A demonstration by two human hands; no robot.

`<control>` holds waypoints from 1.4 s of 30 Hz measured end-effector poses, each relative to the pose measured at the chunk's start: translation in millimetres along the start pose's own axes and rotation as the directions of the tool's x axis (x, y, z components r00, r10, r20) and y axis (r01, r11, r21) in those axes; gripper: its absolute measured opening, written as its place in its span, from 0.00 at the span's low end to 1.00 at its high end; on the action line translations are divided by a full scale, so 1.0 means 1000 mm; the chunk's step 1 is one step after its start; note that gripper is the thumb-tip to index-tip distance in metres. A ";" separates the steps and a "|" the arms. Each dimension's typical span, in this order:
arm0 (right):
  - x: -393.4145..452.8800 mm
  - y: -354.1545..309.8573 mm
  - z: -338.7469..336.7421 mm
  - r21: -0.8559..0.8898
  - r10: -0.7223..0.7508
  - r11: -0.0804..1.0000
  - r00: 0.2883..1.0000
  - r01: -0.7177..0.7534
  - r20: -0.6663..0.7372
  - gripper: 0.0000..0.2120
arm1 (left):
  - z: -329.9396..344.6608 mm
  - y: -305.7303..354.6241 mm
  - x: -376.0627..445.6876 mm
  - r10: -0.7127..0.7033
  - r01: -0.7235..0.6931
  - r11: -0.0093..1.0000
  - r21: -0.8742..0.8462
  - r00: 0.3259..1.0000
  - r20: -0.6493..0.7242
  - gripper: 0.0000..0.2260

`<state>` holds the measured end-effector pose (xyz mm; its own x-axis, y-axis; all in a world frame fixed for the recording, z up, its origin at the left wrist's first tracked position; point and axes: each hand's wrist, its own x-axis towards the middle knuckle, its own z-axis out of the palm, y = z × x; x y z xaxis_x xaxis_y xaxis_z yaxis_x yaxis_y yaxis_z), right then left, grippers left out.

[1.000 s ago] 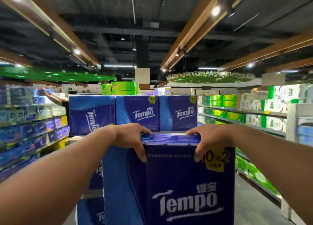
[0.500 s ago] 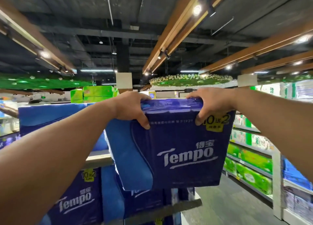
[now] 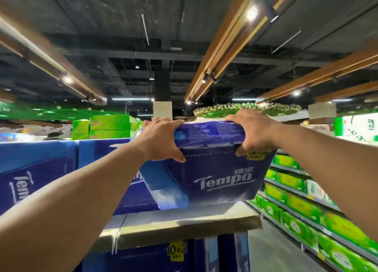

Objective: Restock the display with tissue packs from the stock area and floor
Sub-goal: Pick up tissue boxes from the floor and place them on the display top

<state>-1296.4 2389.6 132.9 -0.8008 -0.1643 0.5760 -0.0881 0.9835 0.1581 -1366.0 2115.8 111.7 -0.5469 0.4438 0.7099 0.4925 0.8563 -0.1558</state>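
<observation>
Both hands are clamped on one dark blue Tempo tissue pack (image 3: 221, 169), one at each upper end. The left hand (image 3: 161, 140) curls over the pack's top left edge, fingers across the top and thumb pressed on the front face. The right hand (image 3: 251, 132) grips the top right edge the same way, its thumb partly covering a yellow sticker (image 3: 255, 155) whose print cannot be read. The pack hangs between the hands, tilted, with its lower edge at or just above the right end of the display shelf board (image 3: 184, 222); whether it touches the board cannot be told. Stocked blue packs (image 3: 41, 169) stand on that board to the left, partly hidden by the left forearm. Lower blue packs (image 3: 184, 253) under the board are cut off by the frame edge. Blurred green packs (image 3: 296, 206) fill the side shelves on the right
</observation>
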 end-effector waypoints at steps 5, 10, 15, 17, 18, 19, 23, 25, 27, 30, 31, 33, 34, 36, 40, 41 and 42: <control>0.063 0.048 0.051 0.143 -0.037 0.989 0.995 0.024 0.091 0.49 | 0.053 -0.009 0.067 -0.024 0.035 0.997 -0.062 0.985 0.169 0.49; 0.117 0.088 0.101 0.276 -0.039 0.961 0.982 -0.015 0.186 0.45 | 0.101 -0.020 0.122 -0.034 0.079 0.985 -0.156 0.961 0.276 0.40; 0.169 0.101 0.114 0.239 -0.052 0.971 0.955 -0.020 0.292 0.42 | 0.112 -0.036 0.160 -0.070 0.116 0.989 -0.095 0.917 0.394 0.31; 0.183 0.100 0.127 0.178 -0.054 0.984 0.948 -0.004 0.315 0.45 | 0.124 -0.042 0.165 -0.099 0.136 0.989 -0.053 0.891 0.443 0.25; 0.188 0.099 0.133 0.152 -0.061 0.988 0.944 0.012 0.323 0.47 | 0.130 -0.044 0.166 -0.102 0.143 0.988 -0.054 0.880 0.464 0.27; 0.192 0.099 0.139 0.147 -0.065 0.989 0.941 0.017 0.331 0.49 | 0.136 -0.046 0.166 -0.099 0.144 0.988 -0.061 0.877 0.470 0.32; 0.206 0.101 0.146 0.144 -0.068 0.989 0.935 0.018 0.348 0.53 | 0.147 -0.051 0.172 -0.112 0.142 0.989 -0.032 0.883 0.457 0.38; 0.211 0.101 0.147 0.136 -0.066 0.991 0.934 0.019 0.352 0.53 | 0.149 -0.054 0.176 -0.120 0.140 0.990 -0.010 0.877 0.466 0.38; 0.215 0.103 0.150 0.148 -0.064 0.989 0.931 0.011 0.360 0.51 | 0.154 -0.057 0.181 -0.125 0.148 0.989 -0.009 0.870 0.477 0.36; 0.222 0.107 0.154 0.169 -0.068 0.986 0.920 0.002 0.385 0.47 | 0.156 -0.059 0.189 -0.127 0.167 0.986 -0.028 0.842 0.525 0.36; 0.224 0.108 0.155 0.190 -0.074 0.982 0.916 -0.003 0.394 0.45 | 0.156 -0.060 0.191 -0.130 0.177 0.984 -0.036 0.832 0.540 0.36; 0.229 0.112 0.156 0.227 -0.083 0.974 0.905 -0.015 0.416 0.42 | 0.156 -0.061 0.194 -0.131 0.196 0.979 -0.055 0.815 0.565 0.37; 0.230 0.113 0.155 0.237 -0.087 0.971 0.899 -0.019 0.429 0.41 | 0.156 -0.060 0.196 -0.131 0.201 0.978 -0.061 0.812 0.569 0.37; 0.231 0.115 0.152 0.246 -0.094 0.969 0.886 -0.022 0.453 0.41 | 0.158 -0.059 0.197 -0.130 0.207 0.975 -0.077 0.821 0.555 0.35; 0.235 0.117 0.150 0.260 -0.105 0.965 0.870 -0.028 0.483 0.41 | 0.159 -0.054 0.197 -0.125 0.209 0.972 -0.107 0.846 0.519 0.32; 0.236 0.118 0.151 0.263 -0.102 0.964 0.871 -0.032 0.480 0.43 | 0.158 -0.053 0.195 -0.128 0.209 0.972 -0.103 0.848 0.514 0.31; 0.237 0.118 0.153 0.262 -0.098 0.965 0.876 -0.034 0.473 0.44 | 0.158 -0.051 0.194 -0.135 0.211 0.973 -0.095 0.851 0.508 0.31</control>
<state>-1587.0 2478.4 165.4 -0.9728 -0.2042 0.1093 -0.2131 0.9740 -0.0767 -1604.2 2199.6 149.5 -0.8757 0.3962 0.2760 0.4278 0.9016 0.0632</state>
